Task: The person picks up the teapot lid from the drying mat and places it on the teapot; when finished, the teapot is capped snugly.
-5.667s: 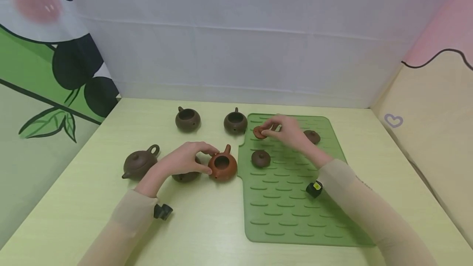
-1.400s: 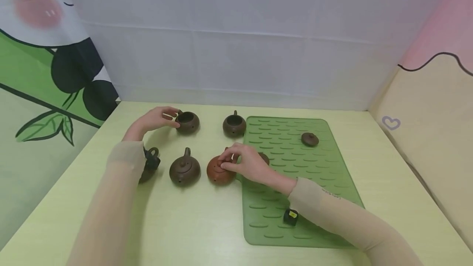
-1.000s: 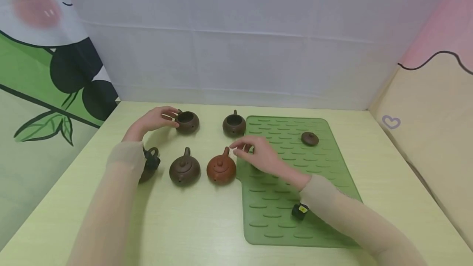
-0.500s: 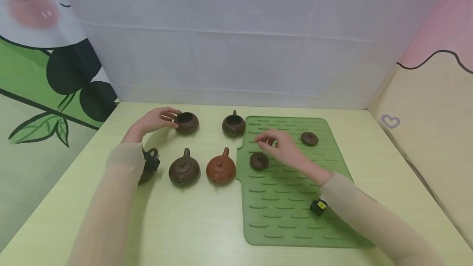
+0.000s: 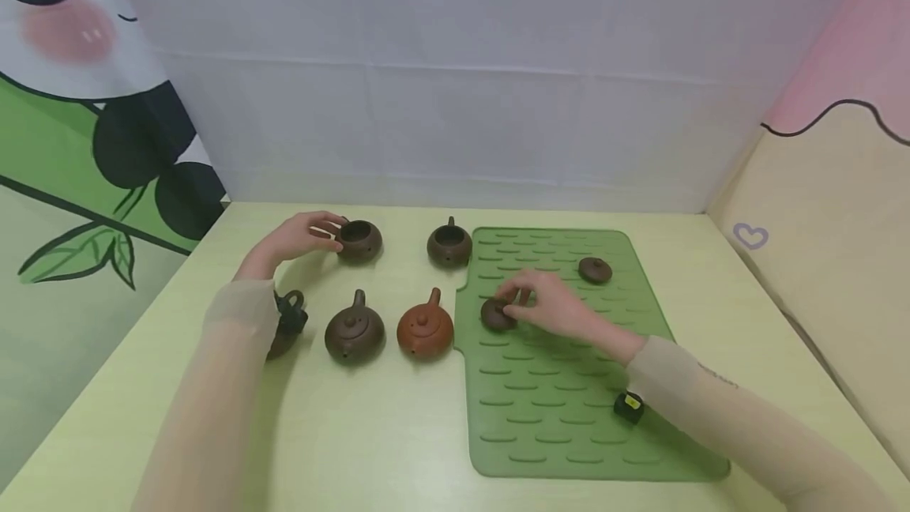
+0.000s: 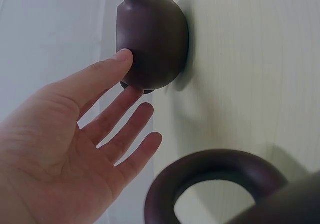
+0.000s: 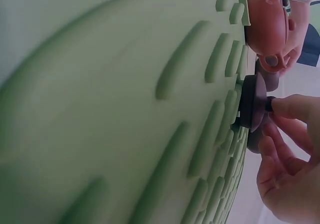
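My left hand (image 5: 302,235) is at the open dark brown teapot (image 5: 359,242) at the back left. In the left wrist view its thumb lies against the pot's side (image 6: 155,38), the index fingertip is close by the handle end, and the other fingers are extended. On the green mat, my right hand (image 5: 550,303) reaches a dark brown teapot lid (image 5: 495,316). The right wrist view has thumb and fingertips pinching the knob of this lid (image 7: 254,103), which sits low over the mat. A second dark lid (image 5: 595,269) lies farther back on the mat.
The green ridged mat (image 5: 554,441) covers the table's right part. A red-brown teapot (image 5: 425,332) and a dark teapot (image 5: 355,333), both lidded, stand in front. Another open dark teapot (image 5: 449,247) stands by the mat's edge. One more pot (image 5: 279,346) is mostly behind my left sleeve.
The red-brown lid has gone from my right hand onto its teapot. My right hand has moved right to the dark lid. My left hand has shifted from the red-brown pot to the back-left one.
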A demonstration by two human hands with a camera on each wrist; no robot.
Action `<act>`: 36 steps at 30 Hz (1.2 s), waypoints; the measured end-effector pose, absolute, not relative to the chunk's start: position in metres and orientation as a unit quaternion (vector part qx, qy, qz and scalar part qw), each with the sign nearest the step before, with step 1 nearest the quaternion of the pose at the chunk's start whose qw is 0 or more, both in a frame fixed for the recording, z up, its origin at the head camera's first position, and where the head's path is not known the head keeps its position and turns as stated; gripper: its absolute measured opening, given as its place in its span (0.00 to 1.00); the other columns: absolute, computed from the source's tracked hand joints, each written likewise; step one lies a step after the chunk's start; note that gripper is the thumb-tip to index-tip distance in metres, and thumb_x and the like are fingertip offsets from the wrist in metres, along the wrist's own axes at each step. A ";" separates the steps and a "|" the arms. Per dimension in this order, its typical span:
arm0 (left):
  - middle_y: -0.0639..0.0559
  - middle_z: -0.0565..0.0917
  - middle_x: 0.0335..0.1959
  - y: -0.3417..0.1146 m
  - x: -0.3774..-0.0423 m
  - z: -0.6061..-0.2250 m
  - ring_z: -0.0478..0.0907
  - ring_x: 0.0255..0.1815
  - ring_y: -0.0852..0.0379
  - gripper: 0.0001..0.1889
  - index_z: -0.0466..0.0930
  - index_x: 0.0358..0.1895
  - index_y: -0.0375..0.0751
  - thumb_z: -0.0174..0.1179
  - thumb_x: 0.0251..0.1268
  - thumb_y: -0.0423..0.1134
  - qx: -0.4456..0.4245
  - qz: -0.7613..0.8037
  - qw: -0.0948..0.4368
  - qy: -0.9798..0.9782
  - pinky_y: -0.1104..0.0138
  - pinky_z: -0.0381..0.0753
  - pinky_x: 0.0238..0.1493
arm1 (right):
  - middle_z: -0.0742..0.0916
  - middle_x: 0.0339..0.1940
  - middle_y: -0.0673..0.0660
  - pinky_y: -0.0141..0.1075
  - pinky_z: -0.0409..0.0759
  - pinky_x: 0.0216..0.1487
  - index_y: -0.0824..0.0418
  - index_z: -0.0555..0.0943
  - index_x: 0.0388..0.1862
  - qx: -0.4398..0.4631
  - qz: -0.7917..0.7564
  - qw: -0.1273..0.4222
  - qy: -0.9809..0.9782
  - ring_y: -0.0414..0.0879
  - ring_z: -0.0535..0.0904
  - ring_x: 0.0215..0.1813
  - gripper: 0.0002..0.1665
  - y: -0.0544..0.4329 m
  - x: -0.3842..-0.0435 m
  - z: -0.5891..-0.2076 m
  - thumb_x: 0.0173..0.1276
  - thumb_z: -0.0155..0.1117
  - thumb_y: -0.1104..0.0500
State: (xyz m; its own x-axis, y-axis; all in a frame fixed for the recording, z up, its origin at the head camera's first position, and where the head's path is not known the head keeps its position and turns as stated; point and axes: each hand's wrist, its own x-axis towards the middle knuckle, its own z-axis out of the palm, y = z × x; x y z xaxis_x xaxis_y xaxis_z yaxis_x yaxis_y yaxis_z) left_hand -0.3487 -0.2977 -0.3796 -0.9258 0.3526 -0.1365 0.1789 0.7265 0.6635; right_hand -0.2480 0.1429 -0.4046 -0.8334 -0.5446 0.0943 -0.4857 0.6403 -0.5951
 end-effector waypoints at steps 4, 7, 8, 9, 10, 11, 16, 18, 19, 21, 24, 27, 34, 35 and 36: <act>0.28 0.72 0.66 -0.298 -0.347 -0.379 0.68 0.69 0.28 0.30 0.66 0.70 0.36 0.63 0.68 0.40 0.146 0.342 0.128 0.919 0.38 0.65 0.69 | 0.88 0.45 0.51 0.29 0.79 0.38 0.55 0.86 0.49 -0.284 -0.314 0.058 0.904 0.41 0.81 0.40 0.14 0.144 -0.247 -0.403 0.64 0.69 0.62; 0.29 0.72 0.66 -0.298 -0.347 -0.379 0.69 0.68 0.29 0.30 0.66 0.71 0.37 0.63 0.68 0.40 0.144 0.342 0.126 0.920 0.39 0.66 0.69 | 0.88 0.45 0.52 0.29 0.78 0.37 0.55 0.86 0.49 -0.287 -0.312 0.057 0.904 0.41 0.80 0.40 0.14 0.144 -0.247 -0.402 0.65 0.69 0.62; 0.29 0.73 0.66 -0.298 -0.346 -0.379 0.69 0.68 0.29 0.30 0.66 0.71 0.37 0.62 0.68 0.40 0.144 0.340 0.126 0.921 0.39 0.66 0.68 | 0.88 0.45 0.52 0.29 0.78 0.37 0.55 0.86 0.49 -0.289 -0.312 0.057 0.903 0.41 0.80 0.40 0.14 0.144 -0.247 -0.402 0.64 0.69 0.61; 0.28 0.72 0.66 -0.298 -0.346 -0.379 0.69 0.68 0.29 0.30 0.66 0.71 0.37 0.62 0.68 0.40 0.145 0.340 0.126 0.921 0.39 0.67 0.68 | 0.88 0.45 0.51 0.29 0.78 0.38 0.55 0.86 0.49 -0.290 -0.312 0.056 0.903 0.41 0.80 0.40 0.14 0.145 -0.247 -0.402 0.64 0.69 0.61; 0.28 0.72 0.66 -0.298 -0.345 -0.378 0.69 0.68 0.29 0.30 0.66 0.71 0.37 0.62 0.69 0.40 0.144 0.338 0.127 0.921 0.39 0.66 0.68 | 0.88 0.45 0.51 0.29 0.78 0.38 0.55 0.86 0.49 -0.290 -0.312 0.056 0.903 0.41 0.80 0.41 0.14 0.145 -0.247 -0.402 0.64 0.70 0.61; 0.29 0.72 0.66 -0.297 -0.344 -0.378 0.69 0.68 0.29 0.30 0.66 0.71 0.37 0.62 0.68 0.40 0.142 0.340 0.129 0.921 0.39 0.66 0.68 | 0.88 0.45 0.51 0.29 0.78 0.38 0.54 0.86 0.49 -0.291 -0.311 0.056 0.903 0.41 0.80 0.41 0.14 0.144 -0.247 -0.402 0.64 0.70 0.61; 0.28 0.72 0.67 -0.297 -0.341 -0.374 0.68 0.69 0.29 0.31 0.65 0.72 0.37 0.62 0.69 0.41 0.137 0.336 0.134 0.922 0.38 0.65 0.69 | 0.88 0.44 0.50 0.29 0.78 0.38 0.53 0.86 0.49 -0.293 -0.307 0.056 0.904 0.39 0.80 0.40 0.13 0.143 -0.248 -0.403 0.64 0.71 0.59; 0.28 0.72 0.67 -0.296 -0.341 -0.373 0.68 0.69 0.29 0.30 0.65 0.71 0.37 0.62 0.69 0.41 0.135 0.336 0.134 0.923 0.38 0.64 0.69 | 0.88 0.44 0.49 0.29 0.78 0.38 0.53 0.87 0.48 -0.293 -0.306 0.055 0.904 0.39 0.79 0.40 0.13 0.142 -0.248 -0.402 0.64 0.71 0.59; 0.28 0.72 0.67 -0.296 -0.341 -0.372 0.68 0.69 0.29 0.30 0.65 0.71 0.38 0.62 0.69 0.41 0.135 0.336 0.134 0.923 0.38 0.64 0.69 | 0.88 0.43 0.49 0.29 0.78 0.38 0.53 0.87 0.48 -0.292 -0.305 0.056 0.905 0.39 0.79 0.39 0.13 0.142 -0.248 -0.402 0.64 0.70 0.59; 0.28 0.72 0.67 -0.295 -0.340 -0.371 0.68 0.69 0.29 0.30 0.65 0.71 0.37 0.62 0.69 0.40 0.135 0.336 0.134 0.922 0.38 0.64 0.69 | 0.88 0.43 0.49 0.29 0.78 0.38 0.53 0.87 0.47 -0.293 -0.303 0.056 0.905 0.39 0.79 0.39 0.12 0.142 -0.248 -0.401 0.64 0.70 0.59; 0.28 0.72 0.67 -0.295 -0.341 -0.372 0.69 0.69 0.30 0.30 0.66 0.71 0.37 0.62 0.69 0.40 0.137 0.339 0.132 0.922 0.38 0.65 0.69 | 0.89 0.42 0.50 0.29 0.77 0.38 0.54 0.87 0.46 -0.301 -0.298 0.053 0.904 0.39 0.79 0.40 0.12 0.141 -0.250 -0.399 0.64 0.70 0.59; 0.28 0.72 0.67 -0.297 -0.342 -0.374 0.69 0.68 0.30 0.30 0.65 0.71 0.37 0.62 0.68 0.40 0.138 0.341 0.132 0.921 0.38 0.65 0.69 | 0.89 0.41 0.50 0.29 0.77 0.38 0.56 0.87 0.46 -0.311 -0.293 0.049 0.903 0.40 0.79 0.39 0.11 0.139 -0.252 -0.395 0.64 0.71 0.60; 0.29 0.71 0.67 -0.299 -0.346 -0.380 0.68 0.69 0.29 0.31 0.64 0.72 0.37 0.62 0.69 0.40 0.138 0.346 0.132 0.919 0.38 0.64 0.69 | 0.89 0.37 0.50 0.31 0.77 0.37 0.56 0.88 0.44 -0.318 -0.289 0.025 0.903 0.41 0.79 0.37 0.10 0.123 -0.267 -0.372 0.64 0.71 0.59; 0.29 0.71 0.67 -0.299 -0.346 -0.380 0.68 0.70 0.29 0.31 0.64 0.72 0.37 0.62 0.69 0.40 0.138 0.348 0.132 0.918 0.38 0.64 0.69 | 0.90 0.37 0.50 0.31 0.77 0.38 0.56 0.88 0.44 -0.321 -0.287 0.019 0.902 0.41 0.79 0.37 0.09 0.120 -0.270 -0.367 0.64 0.71 0.59; 0.29 0.71 0.67 -0.299 -0.346 -0.380 0.68 0.70 0.30 0.31 0.65 0.72 0.38 0.62 0.69 0.40 0.137 0.349 0.132 0.917 0.38 0.64 0.69 | 0.90 0.37 0.49 0.32 0.77 0.38 0.55 0.88 0.44 -0.323 -0.286 0.014 0.902 0.41 0.80 0.38 0.09 0.116 -0.273 -0.363 0.64 0.71 0.59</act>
State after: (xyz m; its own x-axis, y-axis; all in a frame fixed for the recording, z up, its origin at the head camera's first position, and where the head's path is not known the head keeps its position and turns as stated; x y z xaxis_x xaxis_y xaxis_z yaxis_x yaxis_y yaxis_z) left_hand -0.3460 -0.2990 -0.3799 -0.9273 0.3441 -0.1470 0.1591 0.7181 0.6775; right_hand -0.2731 0.1155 -0.3628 -0.7914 -0.5903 0.1590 -0.5741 0.6281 -0.5253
